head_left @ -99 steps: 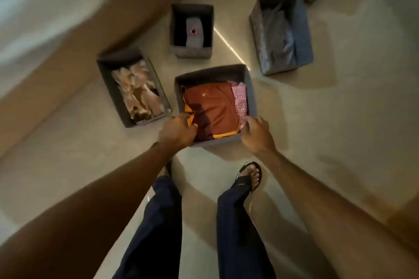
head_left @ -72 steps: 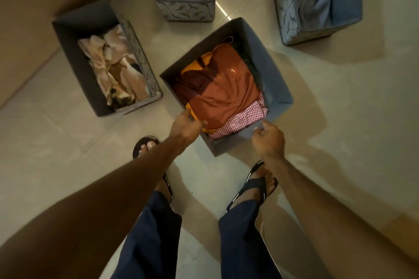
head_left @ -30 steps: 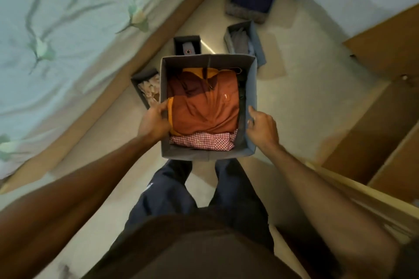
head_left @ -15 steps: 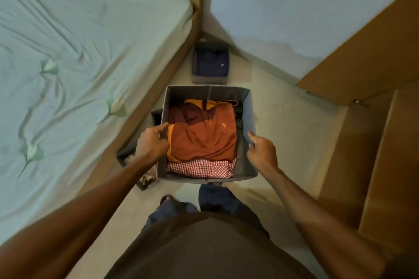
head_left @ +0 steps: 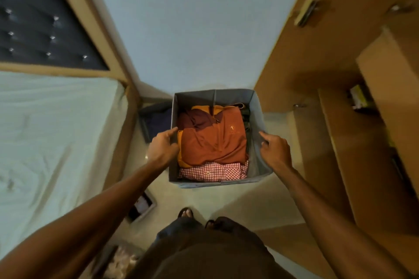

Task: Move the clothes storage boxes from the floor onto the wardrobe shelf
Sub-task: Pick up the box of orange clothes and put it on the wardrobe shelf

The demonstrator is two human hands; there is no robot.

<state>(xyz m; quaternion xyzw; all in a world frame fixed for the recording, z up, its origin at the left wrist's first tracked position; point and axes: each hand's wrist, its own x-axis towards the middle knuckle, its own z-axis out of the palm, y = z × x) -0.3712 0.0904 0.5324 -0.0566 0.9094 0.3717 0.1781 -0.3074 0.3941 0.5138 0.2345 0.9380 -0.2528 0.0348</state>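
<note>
Both hands grasp the box (head_left: 255,142): our left hand (head_left: 162,147) clamps its left wall with the thumb hooked inside the rim, our right hand (head_left: 275,150) presses the right wall, index finger stretched along the top edge. We're carrying the box in the air, off the floor (head_left: 238,201), upright and roughly level, at about waist height ahead of our body.

Inside the box: folded rust-orange shirt (head_left: 213,142) on top, a maroon piece (head_left: 195,119) at its far left, red-checked shirt (head_left: 210,171) along the near wall.

Relative to the box:
- left: bed (head_left: 52,138) with pale sheet, dark tufted headboard (head_left: 38,20) beyond it
- right: wooden wardrobe (head_left: 340,131), door open, shelf edges visible, contents too blurred to tell
- behind: pale blue wall (head_left: 192,29)
- below, far left: another box with dark clothes (head_left: 156,120) on the floor by the bed corner
- below, near left: two more floor boxes, partly hidden by our left arm

Our feet in sandals show just under the box.
</note>
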